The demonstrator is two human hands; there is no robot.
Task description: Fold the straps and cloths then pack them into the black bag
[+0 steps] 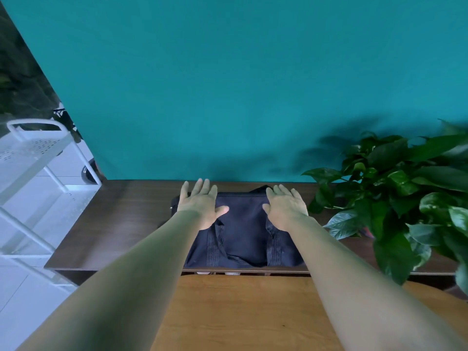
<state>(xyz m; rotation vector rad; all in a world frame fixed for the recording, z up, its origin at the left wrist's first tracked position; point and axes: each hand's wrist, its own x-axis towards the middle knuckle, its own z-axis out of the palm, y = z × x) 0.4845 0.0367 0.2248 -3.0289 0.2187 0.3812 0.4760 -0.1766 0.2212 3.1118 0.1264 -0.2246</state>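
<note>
Reaching forward, left hand (pixel 201 203) and right hand (pixel 286 207) spread flat over black bag (pixel 243 234).

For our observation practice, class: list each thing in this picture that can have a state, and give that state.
black bag: lying flat on the dark table, handles slack, zip unclear.
left hand: open, fingers spread, at the bag's far left.
right hand: open, fingers spread, at the bag's far right.

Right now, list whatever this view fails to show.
Head view:
Bag far corners: behind left hand and right hand.
Bag's contents: hidden by its own fabric.
Plant: cut off by the right edge.
Rack: cut off by the left edge.
</note>
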